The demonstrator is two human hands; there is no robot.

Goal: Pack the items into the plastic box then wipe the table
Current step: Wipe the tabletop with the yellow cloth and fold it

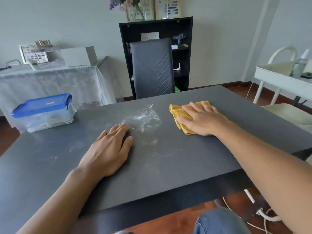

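A clear plastic box point(50, 119) with a blue lid clipped on stands at the far left of the dark grey table point(177, 166). A wet, speckled patch point(143, 118) lies in the table's middle. A folded yellow cloth point(184, 114) lies flat to the right of that patch, and my right hand point(200, 121) presses on it with the fingers spread. My left hand point(109, 149) rests palm down on the bare table just left of the wet patch, holding nothing.
A grey chair point(152, 68) stands at the table's far side before a black shelf point(183, 53). A cloth-covered side table point(50, 78) is at the back left, a white trolley point(283, 78) at the right. Cables point(263, 215) lie on the floor.
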